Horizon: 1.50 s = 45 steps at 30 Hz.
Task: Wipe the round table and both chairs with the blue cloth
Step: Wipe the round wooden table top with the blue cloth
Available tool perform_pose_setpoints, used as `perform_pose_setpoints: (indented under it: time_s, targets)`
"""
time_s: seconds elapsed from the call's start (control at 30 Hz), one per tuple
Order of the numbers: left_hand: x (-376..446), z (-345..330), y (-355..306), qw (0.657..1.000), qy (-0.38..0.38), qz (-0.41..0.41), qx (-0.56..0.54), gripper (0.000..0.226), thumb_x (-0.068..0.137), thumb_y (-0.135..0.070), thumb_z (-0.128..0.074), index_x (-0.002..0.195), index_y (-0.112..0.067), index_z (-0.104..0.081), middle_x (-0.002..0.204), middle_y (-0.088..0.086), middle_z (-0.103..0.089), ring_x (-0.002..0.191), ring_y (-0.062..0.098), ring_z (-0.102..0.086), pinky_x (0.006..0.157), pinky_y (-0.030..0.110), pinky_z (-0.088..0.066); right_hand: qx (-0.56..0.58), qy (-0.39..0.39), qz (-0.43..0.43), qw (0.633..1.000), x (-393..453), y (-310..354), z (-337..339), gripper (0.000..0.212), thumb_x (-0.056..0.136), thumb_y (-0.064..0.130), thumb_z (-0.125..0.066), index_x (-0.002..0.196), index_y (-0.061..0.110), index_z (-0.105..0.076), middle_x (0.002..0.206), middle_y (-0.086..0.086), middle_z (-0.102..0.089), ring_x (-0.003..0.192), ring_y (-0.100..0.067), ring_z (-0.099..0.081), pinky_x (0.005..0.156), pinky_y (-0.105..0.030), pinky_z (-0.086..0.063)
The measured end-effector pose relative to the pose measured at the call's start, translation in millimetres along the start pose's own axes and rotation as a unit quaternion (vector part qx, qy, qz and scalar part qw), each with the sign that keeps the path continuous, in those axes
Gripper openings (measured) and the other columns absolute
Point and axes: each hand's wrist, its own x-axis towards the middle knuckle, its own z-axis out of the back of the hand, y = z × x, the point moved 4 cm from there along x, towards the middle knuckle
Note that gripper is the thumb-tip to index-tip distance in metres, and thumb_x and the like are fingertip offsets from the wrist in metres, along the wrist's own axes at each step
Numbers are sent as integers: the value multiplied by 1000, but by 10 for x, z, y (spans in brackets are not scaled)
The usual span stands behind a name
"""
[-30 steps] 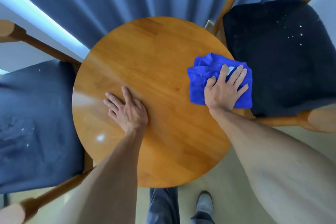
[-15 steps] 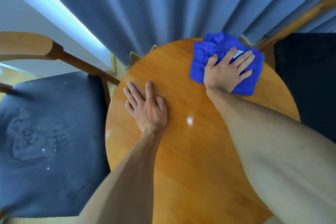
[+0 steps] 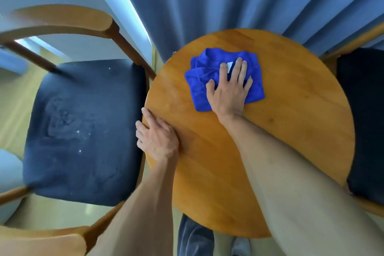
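The round wooden table (image 3: 291, 131) fills the middle of the view. A crumpled blue cloth (image 3: 199, 83) with a small white tag lies on its far left part. My right hand (image 3: 228, 89) presses flat on the cloth, fingers spread toward the curtain. My left hand (image 3: 155, 137) rests on the table's left rim, its fingers curling over the edge. The left chair (image 3: 83, 131) has a dark seat with white specks and a wooden frame. Only a strip of the right chair's dark seat (image 3: 365, 120) shows at the frame's right edge.
A blue curtain (image 3: 207, 2) hangs right behind the table. The left chair's curved wooden backrest (image 3: 62, 18) arches at the upper left. My trouser leg (image 3: 195, 239) and a foot stand on the pale floor below the table's near edge.
My right hand slid the cloth from the table's right edge along the far side toward the far left. My left hand moved from the tabletop to the left rim. The view shifted left.
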Motion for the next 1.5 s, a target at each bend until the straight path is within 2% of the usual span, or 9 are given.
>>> perform_pose_setpoints:
  time_s: [0.27,0.4,0.6,0.73,0.83,0.97,1.1,1.33,1.5]
  targets:
    - [-1050,75,482,999,41,-21,-12,57,91,-14,-42,146,-27,-36,160,19,-12,143,36,-22,104,47,-36,10,39,79,996,-1489,-240,230,52,88,48,-48,131,21,-53,153,-18,-37,144,-34,-30,99,-53,-39]
    - [-1498,96,833,990,61,92,-92,53,93,-14,-42,145,-12,-30,133,18,-49,113,40,-55,90,46,-45,8,42,128,991,-2116,-456,332,55,85,55,-49,130,22,-55,152,-16,-39,142,-33,-32,94,-51,-41]
    - [-1547,110,1317,902,70,169,-391,48,80,-9,-41,113,-29,-70,108,-1,-69,102,27,-65,91,37,-53,34,34,168,985,-2541,-545,278,72,83,63,-48,142,23,-48,157,-19,-30,147,-35,-24,100,-55,-36]
    - [-1314,145,1368,852,104,226,-461,40,77,3,-36,92,-6,-71,83,9,-70,68,25,-65,44,21,-48,69,11,147,987,-2498,-393,190,71,83,60,-53,141,18,-51,157,-23,-27,147,-39,-23,103,-58,-36]
    - [-1106,142,1405,852,119,228,-456,36,76,4,-36,85,3,-70,79,17,-69,66,27,-64,36,16,-41,77,-2,180,981,-2448,-190,112,69,84,58,-55,138,15,-54,157,-24,-29,148,-38,-22,104,-59,-36]
    - [-842,121,1405,901,147,167,-373,29,74,-4,-39,66,-14,-66,64,4,-64,59,28,-60,55,25,-49,138,-20,182,974,-2307,347,0,64,79,52,-65,127,11,-60,153,-23,-36,146,-37,-27,102,-57,-38]
    - [-483,213,1317,912,125,146,-362,20,74,-9,-41,55,-11,-44,55,-3,-43,61,23,-33,55,32,-35,133,-27,179,974,-2083,885,-119,63,78,53,-64,125,12,-61,152,-21,-40,145,-35,-30,104,-55,-36]
    - [147,116,1236,912,149,153,-352,37,77,-41,-37,66,-7,-50,68,14,-64,71,37,-62,70,45,-52,83,-62,79,991,-1295,1413,-251,60,83,63,-54,126,21,-60,151,-16,-43,144,-33,-33,104,-53,-34]
    - [337,61,1188,913,168,142,-344,40,78,-38,-37,81,-5,-59,72,12,-69,78,38,-66,78,50,-53,57,-67,46,995,-943,1442,-250,59,86,65,-50,128,23,-59,150,-15,-44,143,-32,-34,104,-54,-34]
